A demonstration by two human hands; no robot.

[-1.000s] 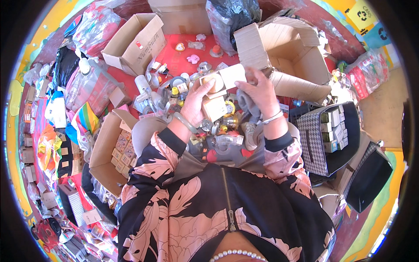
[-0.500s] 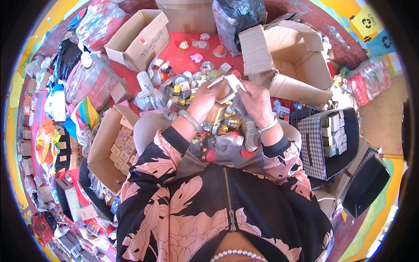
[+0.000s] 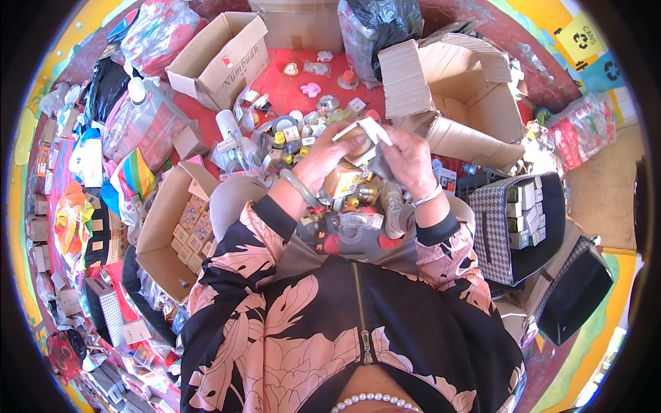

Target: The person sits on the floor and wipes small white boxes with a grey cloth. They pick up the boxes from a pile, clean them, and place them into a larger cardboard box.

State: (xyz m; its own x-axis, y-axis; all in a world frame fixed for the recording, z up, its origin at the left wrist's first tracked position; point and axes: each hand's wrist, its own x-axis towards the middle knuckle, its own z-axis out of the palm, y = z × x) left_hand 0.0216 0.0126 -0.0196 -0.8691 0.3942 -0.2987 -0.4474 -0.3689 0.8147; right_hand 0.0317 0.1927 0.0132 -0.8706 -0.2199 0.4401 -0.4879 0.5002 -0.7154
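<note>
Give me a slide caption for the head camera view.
Left hand and right hand hold a small pale carton over jumbled items, an open cardboard box at upper right.

And we're looking from the wearer's head, left camera of the pair, tipped steeply down over the flowered jacket [image 3: 317, 316], which looms very near; just past that jacket come the left hand [image 3: 327, 157] and right hand [image 3: 409, 160], close too, then red covering [image 3: 289, 88] farther off beyond it, fisheye bending edges either side of the jacket.
</note>
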